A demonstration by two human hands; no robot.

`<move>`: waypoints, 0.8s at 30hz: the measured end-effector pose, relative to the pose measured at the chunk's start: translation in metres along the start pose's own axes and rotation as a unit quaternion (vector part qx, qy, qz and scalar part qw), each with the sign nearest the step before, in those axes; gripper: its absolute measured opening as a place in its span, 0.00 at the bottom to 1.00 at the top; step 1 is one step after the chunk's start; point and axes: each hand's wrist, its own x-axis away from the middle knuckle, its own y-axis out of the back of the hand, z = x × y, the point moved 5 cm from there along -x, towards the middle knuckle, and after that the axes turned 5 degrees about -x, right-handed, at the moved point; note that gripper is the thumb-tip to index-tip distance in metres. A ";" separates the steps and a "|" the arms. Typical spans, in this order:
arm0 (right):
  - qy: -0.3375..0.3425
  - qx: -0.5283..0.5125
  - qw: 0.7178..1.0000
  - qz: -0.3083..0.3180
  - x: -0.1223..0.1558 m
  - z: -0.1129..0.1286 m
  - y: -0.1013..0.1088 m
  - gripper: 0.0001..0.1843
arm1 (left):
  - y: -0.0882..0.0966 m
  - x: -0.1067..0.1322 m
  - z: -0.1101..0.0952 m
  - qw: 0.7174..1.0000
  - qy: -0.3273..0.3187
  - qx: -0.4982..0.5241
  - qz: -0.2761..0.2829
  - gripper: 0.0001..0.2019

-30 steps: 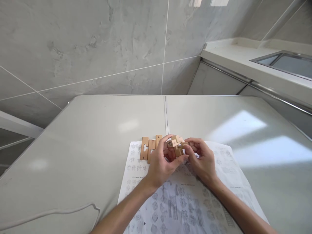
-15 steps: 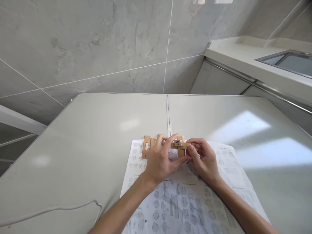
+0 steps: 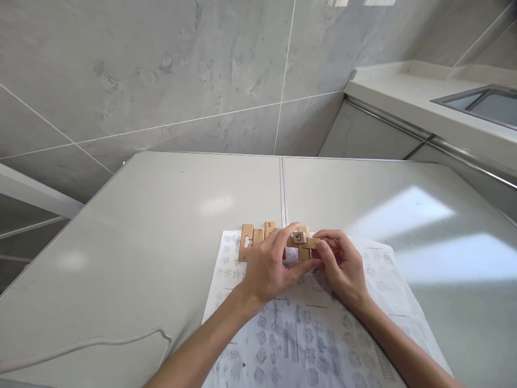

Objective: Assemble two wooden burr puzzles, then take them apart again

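Several interlocked wooden puzzle pieces form a small cross-shaped burr puzzle (image 3: 302,254) between my hands, just over the printed sheet. One block end facing up bears a dark handwritten mark. My left hand (image 3: 269,264) curls round the puzzle's left side, its index finger over the far edge and thumb at the near edge. From the right, my right hand (image 3: 343,264) pinches a bar of the puzzle between thumb and fingers. Left of my left hand lies a notched wooden piece (image 3: 244,253), beside a numbered wooden piece (image 3: 269,226); my left hand partly covers these loose pieces.
The printed instruction sheet (image 3: 262,323) lies under my hands on a white folding table (image 3: 169,215) with a centre seam. A white cable (image 3: 100,341) crosses the left front. Behind stands a grey tiled wall (image 3: 181,64); a counter with a sink (image 3: 480,105) is at right.
The camera view has shifted slightly. My left hand has shifted a little off the loose pieces, so the numbered one shows more. Both hands keep hold of the puzzle.
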 end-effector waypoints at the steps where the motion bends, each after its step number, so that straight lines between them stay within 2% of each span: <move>1: -0.005 -0.008 1.000 0.004 0.000 0.000 0.000 0.13 | 0.000 0.000 0.000 1.000 0.004 0.005 0.000 0.33; 7: -0.046 -0.048 0.998 -0.004 -0.001 -0.002 -0.002 0.17 | 0.001 -0.002 0.002 0.996 0.036 0.078 0.003 0.32; 13: -0.074 -0.019 0.995 0.064 -0.005 -0.004 -0.008 0.19 | 0.001 -0.003 0.002 0.974 0.072 0.210 0.034 0.34; 17: -0.073 -0.005 0.994 0.078 -0.004 -0.007 -0.008 0.20 | -0.002 -0.004 0.003 0.957 0.100 0.261 0.070 0.35; 20: -0.069 -0.006 0.993 0.091 -0.004 -0.007 -0.009 0.24 | -0.004 -0.004 0.003 0.946 0.119 0.288 0.090 0.36; 24: -0.066 -0.032 0.992 0.101 -0.004 -0.005 -0.010 0.29 | -0.002 -0.003 0.002 0.948 0.117 0.284 0.088 0.37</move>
